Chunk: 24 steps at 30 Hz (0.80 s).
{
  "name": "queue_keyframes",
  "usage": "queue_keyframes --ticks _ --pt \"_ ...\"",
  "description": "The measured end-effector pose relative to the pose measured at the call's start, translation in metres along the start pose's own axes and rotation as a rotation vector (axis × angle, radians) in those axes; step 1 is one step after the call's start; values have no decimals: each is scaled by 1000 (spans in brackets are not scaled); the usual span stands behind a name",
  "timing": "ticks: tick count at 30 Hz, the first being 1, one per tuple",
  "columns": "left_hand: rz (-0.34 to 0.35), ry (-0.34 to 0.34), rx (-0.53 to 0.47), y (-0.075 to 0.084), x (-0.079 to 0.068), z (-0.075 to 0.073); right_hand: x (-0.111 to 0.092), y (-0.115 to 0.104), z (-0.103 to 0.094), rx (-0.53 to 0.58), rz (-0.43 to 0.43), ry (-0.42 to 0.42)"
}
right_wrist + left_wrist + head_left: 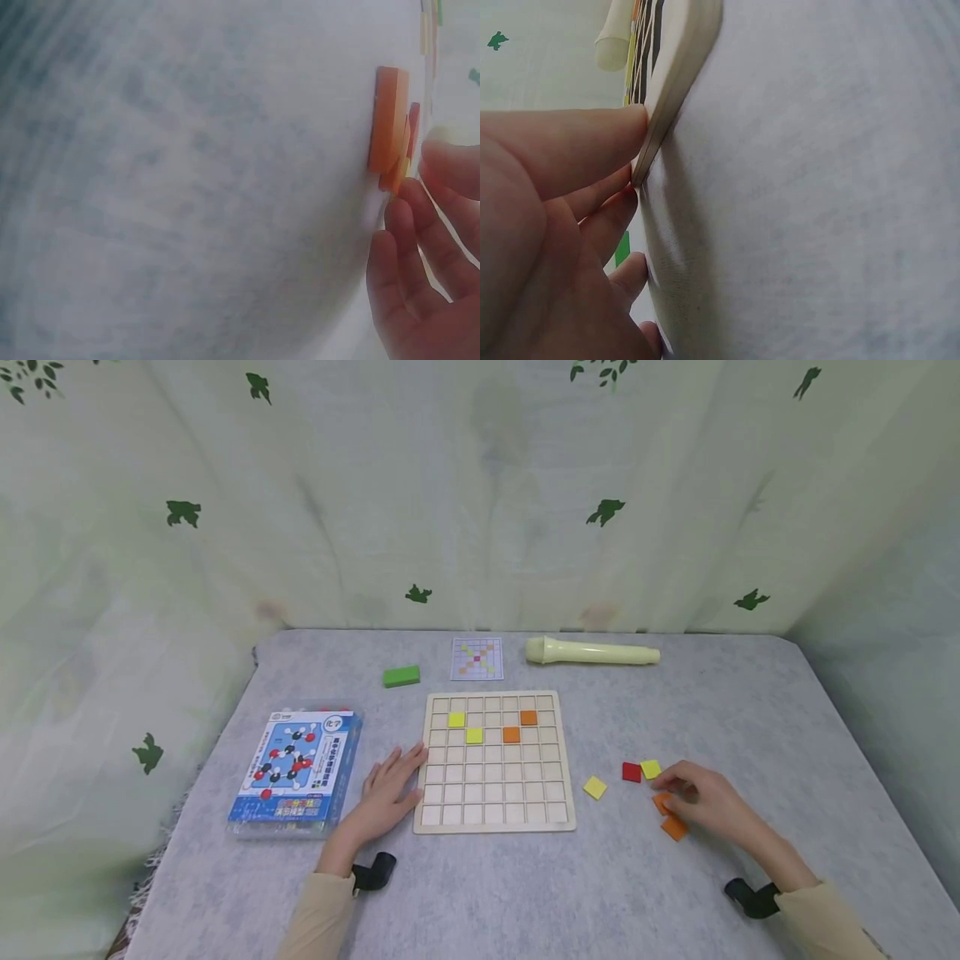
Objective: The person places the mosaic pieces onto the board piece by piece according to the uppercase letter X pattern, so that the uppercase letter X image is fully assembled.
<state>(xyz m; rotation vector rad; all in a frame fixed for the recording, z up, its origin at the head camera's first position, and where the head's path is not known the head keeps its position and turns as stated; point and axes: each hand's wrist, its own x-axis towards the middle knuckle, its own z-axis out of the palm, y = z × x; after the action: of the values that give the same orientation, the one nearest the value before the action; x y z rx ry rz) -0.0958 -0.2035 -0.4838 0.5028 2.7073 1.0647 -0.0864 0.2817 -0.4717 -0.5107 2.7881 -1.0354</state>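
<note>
My left hand (386,795) rests at the left side of a square wooden grid board (495,828), fingers extended and touching its edge. In the left wrist view, the thumb (592,142) lies against the board's rim. Two yellow tiles (474,736) and two orange tiles (512,735) sit in the board's upper cells. To the right, my right hand (705,797) hovers low over a loose orange tile (662,803), its fingertips right at it. Another orange tile (674,827) lies just below. A red tile (632,772) and a yellow tile (650,769) lie beside the fingers.
One yellow tile (595,787) lies between the board and my right hand. Behind the board are a green block (401,676), a pattern card (477,659) and a pale yellow microphone-shaped object (600,652). A boxed molecule model set (292,777) stands at the left.
</note>
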Motion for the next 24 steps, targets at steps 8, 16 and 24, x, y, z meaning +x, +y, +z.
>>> queue_keyframes --ticks 8,16,24 --pt "4 0 -4 1 0 -1 13 -5 6 -31 -77 71" --pt "-11 -12 -6 2 0 -1 32 -8 12 -61 -63 29" --pt "4 1 -12 1 0 -1 48 -18 17 -109 -94 16"
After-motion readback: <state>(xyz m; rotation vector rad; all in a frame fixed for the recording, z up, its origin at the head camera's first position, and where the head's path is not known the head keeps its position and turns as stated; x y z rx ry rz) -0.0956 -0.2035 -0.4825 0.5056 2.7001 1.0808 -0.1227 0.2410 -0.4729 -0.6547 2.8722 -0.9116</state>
